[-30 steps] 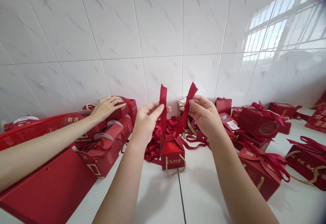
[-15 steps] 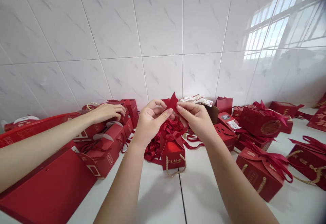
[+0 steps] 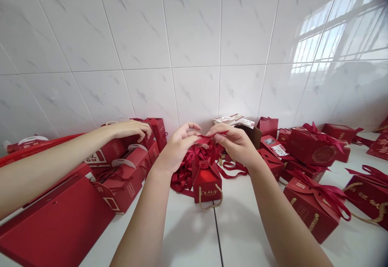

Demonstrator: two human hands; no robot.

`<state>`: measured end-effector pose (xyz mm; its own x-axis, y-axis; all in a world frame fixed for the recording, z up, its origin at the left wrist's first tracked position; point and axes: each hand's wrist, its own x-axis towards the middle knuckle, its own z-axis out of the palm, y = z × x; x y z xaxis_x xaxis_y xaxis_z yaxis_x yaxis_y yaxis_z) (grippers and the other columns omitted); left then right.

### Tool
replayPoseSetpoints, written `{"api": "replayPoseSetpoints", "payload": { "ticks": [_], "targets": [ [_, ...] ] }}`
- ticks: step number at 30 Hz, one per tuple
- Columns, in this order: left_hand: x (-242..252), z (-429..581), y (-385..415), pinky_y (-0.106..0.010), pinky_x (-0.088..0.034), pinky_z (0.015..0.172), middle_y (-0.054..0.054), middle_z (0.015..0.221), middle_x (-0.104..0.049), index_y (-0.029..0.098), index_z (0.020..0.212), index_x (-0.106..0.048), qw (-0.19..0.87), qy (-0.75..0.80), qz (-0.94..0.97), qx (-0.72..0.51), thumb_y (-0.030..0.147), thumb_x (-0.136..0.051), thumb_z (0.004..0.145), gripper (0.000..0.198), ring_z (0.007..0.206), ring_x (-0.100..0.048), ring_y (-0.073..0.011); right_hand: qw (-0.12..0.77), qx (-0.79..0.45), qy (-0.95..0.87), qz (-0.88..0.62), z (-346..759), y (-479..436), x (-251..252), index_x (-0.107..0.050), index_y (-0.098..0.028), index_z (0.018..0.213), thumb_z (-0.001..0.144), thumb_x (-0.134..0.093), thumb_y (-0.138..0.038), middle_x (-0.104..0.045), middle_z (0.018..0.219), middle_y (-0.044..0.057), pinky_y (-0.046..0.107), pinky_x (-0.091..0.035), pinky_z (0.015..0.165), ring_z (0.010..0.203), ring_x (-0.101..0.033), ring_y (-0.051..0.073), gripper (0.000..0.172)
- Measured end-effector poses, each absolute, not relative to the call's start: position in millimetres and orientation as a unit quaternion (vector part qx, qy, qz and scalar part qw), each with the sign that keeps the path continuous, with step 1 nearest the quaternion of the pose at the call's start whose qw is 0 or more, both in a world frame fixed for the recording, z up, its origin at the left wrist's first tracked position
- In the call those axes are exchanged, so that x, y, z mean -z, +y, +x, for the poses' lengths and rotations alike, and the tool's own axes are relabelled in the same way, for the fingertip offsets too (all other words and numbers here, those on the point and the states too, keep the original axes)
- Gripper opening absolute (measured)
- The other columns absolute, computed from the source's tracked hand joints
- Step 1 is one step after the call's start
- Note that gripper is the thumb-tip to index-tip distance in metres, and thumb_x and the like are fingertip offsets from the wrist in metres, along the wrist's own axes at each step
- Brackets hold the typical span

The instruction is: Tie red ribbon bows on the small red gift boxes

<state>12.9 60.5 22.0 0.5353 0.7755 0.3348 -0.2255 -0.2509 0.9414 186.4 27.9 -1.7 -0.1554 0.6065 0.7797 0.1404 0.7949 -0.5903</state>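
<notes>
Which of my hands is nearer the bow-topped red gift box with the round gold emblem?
Right. Your right hand pinches a red ribbon, to the left of that gift box; your left hand is farther left, at the ribbon's opposite side.

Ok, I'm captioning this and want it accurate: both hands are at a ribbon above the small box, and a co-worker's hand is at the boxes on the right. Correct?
Not quite: the co-worker's hand is at the boxes on the left, as the head view shows. The rest stands.
</notes>
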Motion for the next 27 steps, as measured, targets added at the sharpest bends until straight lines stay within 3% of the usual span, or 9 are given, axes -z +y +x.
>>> {"api": "replayPoseSetpoints", "payload": {
  "ticks": [5, 11, 21, 24, 27],
  "targets": [
    [-22.4, 12.0, 64.0, -0.02, -0.039, 0.058, 0.003, 0.068, -0.059, 0.018, 0.089, -0.054, 0.616, 0.212, 0.611, -0.45, 0.014, -0.061, 0.074, 0.017, 0.063, -0.054, -0.0093, 0.534, -0.008, -0.796, -0.285, 193.5, 29.9, 3.7, -0.07, -0.027, 0.1, 0.091, -0.046, -0.016, -0.062, 0.098, 0.005, 0.034, -0.049, 0.082, 0.093, -0.058, 0.018, 0.027],
    [-19.0, 10.5, 68.2, -0.024, -0.045, 0.064, 0.001, 0.069, -0.06, 0.018, 0.082, -0.055, 0.61, 0.226, 0.605, -0.459, 0.023, -0.064, 0.078, 0.012, 0.066, -0.059, -0.0126, 0.489, 0.135, -0.794, -0.334, 194.8, 32.7, 5.6, -0.069, -0.026, 0.101, 0.092, -0.045, -0.014, -0.061, 0.099, 0.006, 0.036, -0.048, 0.084, 0.096, -0.053, 0.02, 0.029],
    [-22.7, 11.2, 74.2, -0.025, -0.048, 0.061, 0.0, 0.06, -0.058, 0.015, 0.073, -0.059, 0.696, 0.264, 0.512, -0.429, 0.028, -0.058, 0.08, 0.014, 0.057, -0.059, -0.013, 0.456, 0.21, -0.787, -0.358, 192.6, 34.6, 7.1, -0.071, -0.026, 0.098, 0.092, -0.045, -0.013, -0.059, 0.11, 0.008, 0.042, -0.045, 0.092, 0.105, -0.048, 0.022, 0.03],
    [-19.2, 14.3, 73.2, -0.024, -0.048, 0.067, -0.002, 0.066, -0.061, 0.013, 0.075, -0.062, 0.654, 0.216, 0.561, -0.459, 0.026, -0.057, 0.081, 0.014, 0.064, -0.059, -0.0121, 0.467, 0.209, -0.777, -0.366, 193.2, 37.7, 10.3, -0.072, -0.028, 0.098, 0.091, -0.046, -0.014, -0.056, 0.119, 0.007, 0.043, -0.042, 0.097, 0.111, -0.044, 0.023, 0.03],
    [-15.4, 17.4, 70.2, -0.024, -0.047, 0.07, -0.002, 0.071, -0.061, 0.015, 0.082, -0.064, 0.532, 0.218, 0.641, -0.508, 0.033, -0.055, 0.083, 0.02, 0.07, -0.059, -0.014, 0.486, 0.169, -0.773, -0.371, 193.3, 41.7, 14.4, -0.069, -0.03, 0.106, 0.091, -0.047, -0.016, -0.049, 0.131, 0.005, 0.044, -0.039, 0.101, 0.118, -0.042, 0.023, 0.031]
  ]
}}
